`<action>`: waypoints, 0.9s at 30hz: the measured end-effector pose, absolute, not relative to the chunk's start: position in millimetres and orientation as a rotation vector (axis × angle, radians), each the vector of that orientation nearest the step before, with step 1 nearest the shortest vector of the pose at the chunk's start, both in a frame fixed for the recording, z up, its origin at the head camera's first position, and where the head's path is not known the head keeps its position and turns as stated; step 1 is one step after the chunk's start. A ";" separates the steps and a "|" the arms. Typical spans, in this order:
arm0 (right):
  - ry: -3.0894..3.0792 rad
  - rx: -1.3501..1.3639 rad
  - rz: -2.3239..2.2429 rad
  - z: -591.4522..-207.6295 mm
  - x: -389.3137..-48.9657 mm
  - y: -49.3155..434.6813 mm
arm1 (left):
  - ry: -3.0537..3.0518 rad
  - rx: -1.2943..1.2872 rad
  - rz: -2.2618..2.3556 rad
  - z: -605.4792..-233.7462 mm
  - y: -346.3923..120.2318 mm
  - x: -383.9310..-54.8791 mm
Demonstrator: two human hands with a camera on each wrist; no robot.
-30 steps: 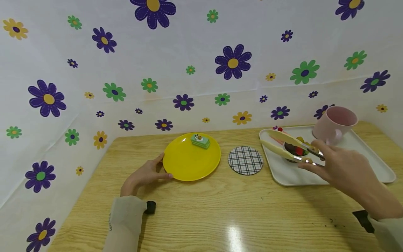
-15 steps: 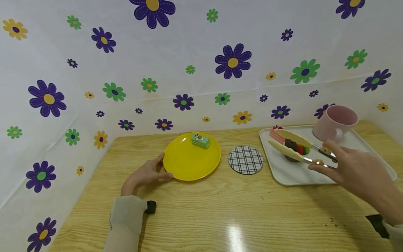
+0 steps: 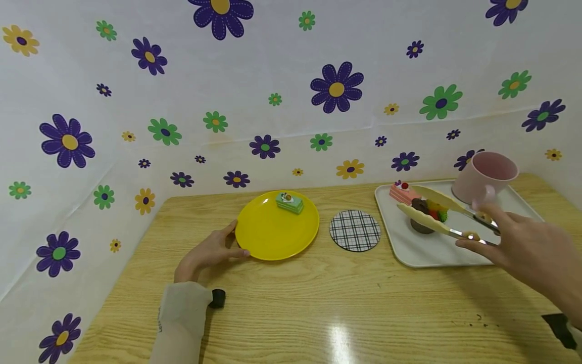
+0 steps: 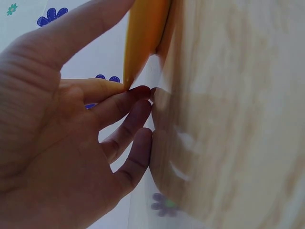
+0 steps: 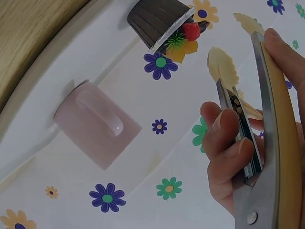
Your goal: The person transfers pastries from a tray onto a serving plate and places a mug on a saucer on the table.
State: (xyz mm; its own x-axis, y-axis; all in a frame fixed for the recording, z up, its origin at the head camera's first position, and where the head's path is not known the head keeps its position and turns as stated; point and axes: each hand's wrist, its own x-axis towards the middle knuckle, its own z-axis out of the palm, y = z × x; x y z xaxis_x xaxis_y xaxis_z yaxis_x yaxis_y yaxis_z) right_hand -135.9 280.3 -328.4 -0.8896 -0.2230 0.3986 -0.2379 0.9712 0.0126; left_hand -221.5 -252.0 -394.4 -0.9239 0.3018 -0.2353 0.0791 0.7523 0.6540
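In the head view my left hand touches the left rim of a yellow plate, thumb and fingers spread along it. A green cake slice lies at the plate's back. My right hand grips tongs with pale scalloped tips, which are spread apart with nothing between them. They hang over a white tray, overlapping a chocolate cupcake topped with fruit. In the right wrist view, fingers and thumb wrap the metal handles of the tongs, and the cupcake is apart from the tips.
A pink cake slice sits at the tray's back left corner, and a pink mug stands toward its back. Between plate and tray lies a round checked coaster. A flowered cloth hangs behind the wooden table.
My right hand has drawn the tongs to the right and slightly back, uncovering more of the cupcake and the pink cake slice. My left hand has stayed at the plate.
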 end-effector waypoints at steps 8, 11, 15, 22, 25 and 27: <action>-2.662 0.354 0.055 -330.6 -135.1 288.8 | 2.624 0.279 0.949 -393.3 -251.6 -221.3; -2.635 0.374 0.071 -331.2 -135.2 292.1 | 2.627 0.275 0.938 -393.7 -251.8 -221.2; -2.609 0.389 0.080 -331.9 -135.3 295.2 | 2.629 0.266 0.926 -393.7 -252.0 -220.8; -2.636 0.349 0.063 -334.4 -134.0 298.9 | 2.626 0.259 0.927 -393.2 -251.9 -220.4; -2.641 0.340 0.063 -335.7 -133.8 300.3 | 2.626 0.262 0.927 -392.7 -251.6 -220.0; -2.639 0.335 0.063 -336.3 -133.5 300.7 | 2.626 0.261 0.927 -392.2 -251.2 -219.8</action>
